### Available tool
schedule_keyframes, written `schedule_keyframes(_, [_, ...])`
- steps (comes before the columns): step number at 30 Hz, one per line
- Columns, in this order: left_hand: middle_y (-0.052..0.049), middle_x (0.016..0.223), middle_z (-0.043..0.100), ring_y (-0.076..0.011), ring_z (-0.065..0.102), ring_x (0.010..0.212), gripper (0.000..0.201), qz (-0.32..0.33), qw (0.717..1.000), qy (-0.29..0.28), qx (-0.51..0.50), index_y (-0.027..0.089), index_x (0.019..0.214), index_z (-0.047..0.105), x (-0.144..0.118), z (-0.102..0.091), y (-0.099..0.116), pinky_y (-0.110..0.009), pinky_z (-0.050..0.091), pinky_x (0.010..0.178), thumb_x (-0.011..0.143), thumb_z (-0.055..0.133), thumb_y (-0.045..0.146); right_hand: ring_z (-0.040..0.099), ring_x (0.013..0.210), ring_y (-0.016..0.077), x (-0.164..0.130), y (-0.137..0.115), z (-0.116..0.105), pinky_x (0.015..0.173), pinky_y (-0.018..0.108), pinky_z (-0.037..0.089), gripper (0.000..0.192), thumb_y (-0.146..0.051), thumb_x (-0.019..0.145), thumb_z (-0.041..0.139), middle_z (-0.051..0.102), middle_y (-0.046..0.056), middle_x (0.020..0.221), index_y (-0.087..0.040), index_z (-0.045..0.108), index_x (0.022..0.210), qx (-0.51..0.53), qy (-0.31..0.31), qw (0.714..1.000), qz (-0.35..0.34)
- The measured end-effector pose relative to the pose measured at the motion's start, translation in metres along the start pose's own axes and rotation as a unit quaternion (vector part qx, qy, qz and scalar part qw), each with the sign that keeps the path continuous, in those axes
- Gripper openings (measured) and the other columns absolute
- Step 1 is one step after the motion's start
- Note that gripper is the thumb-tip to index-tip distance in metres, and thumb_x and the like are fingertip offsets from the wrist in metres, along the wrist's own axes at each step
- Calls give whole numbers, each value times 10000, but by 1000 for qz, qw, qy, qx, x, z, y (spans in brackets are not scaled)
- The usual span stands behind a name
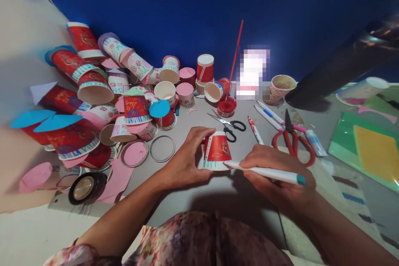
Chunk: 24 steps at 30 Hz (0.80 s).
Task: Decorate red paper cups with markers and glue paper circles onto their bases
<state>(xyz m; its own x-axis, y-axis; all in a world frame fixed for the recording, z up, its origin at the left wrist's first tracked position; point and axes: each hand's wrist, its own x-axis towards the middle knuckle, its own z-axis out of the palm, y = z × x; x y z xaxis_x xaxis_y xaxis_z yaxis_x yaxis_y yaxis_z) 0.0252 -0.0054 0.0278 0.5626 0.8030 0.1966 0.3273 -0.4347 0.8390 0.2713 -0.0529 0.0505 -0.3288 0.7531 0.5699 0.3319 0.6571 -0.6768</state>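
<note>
1. A pixelated patch (253, 70) masks whatever stands against the blue wall (174, 4); a dark pole (339, 60) runs out of frame at upper right, and overlapping cups in the pile (134, 108) hide one another at left.
2. The left hand (185, 160) curves in a wide C around a red cup (219, 148), thumb and fingers gripping its left side; the cup sits upside down at center, near the person's body, over the gray counter (195, 121). Whether its rim rests there is hard to tell.
3. The right hand (277, 174) pinches a white marker (271, 173), its lower fingers curled out of sight. The tip meets the cup's white band in view, beside green strokes; actual contact is unclear.
4. Tapered paper cups, some capped with flat blue or pink discs, crowd the left.
5. Black-handled scissors (230, 123) lie open behind the cup; red-handled cutters (291, 139) lie beyond the right hand.
6. Smooth green and yellow sheets (377, 153) overlap at far right.
</note>
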Motion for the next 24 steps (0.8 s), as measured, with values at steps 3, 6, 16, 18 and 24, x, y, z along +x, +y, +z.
schedule_keyframes(3, [-109, 1403, 484, -334, 511, 1349, 870, 6, 1000, 0, -8, 320, 1471, 438, -1, 1, 0, -534, 503, 1147, 717, 852, 192, 669, 656, 199, 0, 3, 3, 587, 347, 531, 158, -143, 935, 644, 729, 19, 774, -260, 697, 1026, 2, -10, 1000, 0])
schedule_keyframes(6, [-111, 1393, 478, -325, 513, 1339, 850, 12, 1000, 2, -11, 308, 1456, 438, -1, 2, -1, -529, 506, 1144, 722, 851, 191, 675, 677, 198, 0, 5, 4, 599, 343, 528, 148, -148, 935, 637, 733, 25, 799, -249, 693, 1028, -7, -13, 1000, -12])
schedule_keyframes(16, [-109, 1400, 472, -314, 510, 1349, 817, 20, 1000, 12, -19, 304, 1448, 433, -1, 5, -1, -536, 506, 1160, 743, 826, 177, 665, 662, 199, 1, 4, 0, 592, 335, 508, 131, -169, 955, 596, 724, 15, 762, -259, 685, 990, 8, -31, 999, -5])
schedule_keyframes(18, [-108, 1408, 464, -311, 502, 1362, 821, 18, 1000, 15, -20, 308, 1448, 428, -1, 6, -2, -537, 502, 1169, 739, 816, 160, 658, 654, 195, 1, 4, -1, 593, 334, 504, 120, -177, 959, 597, 716, 11, 746, -256, 686, 966, 10, -38, 999, 3])
schedule_keyframes(24, [-110, 1467, 407, -308, 455, 1430, 896, 3, 999, 13, -45, 327, 1505, 379, -1, 6, -2, -524, 471, 1209, 737, 790, 118, 653, 676, 195, 2, 6, -6, 596, 332, 507, 129, -169, 968, 594, 723, 21, 773, -246, 698, 964, 20, -39, 999, 19])
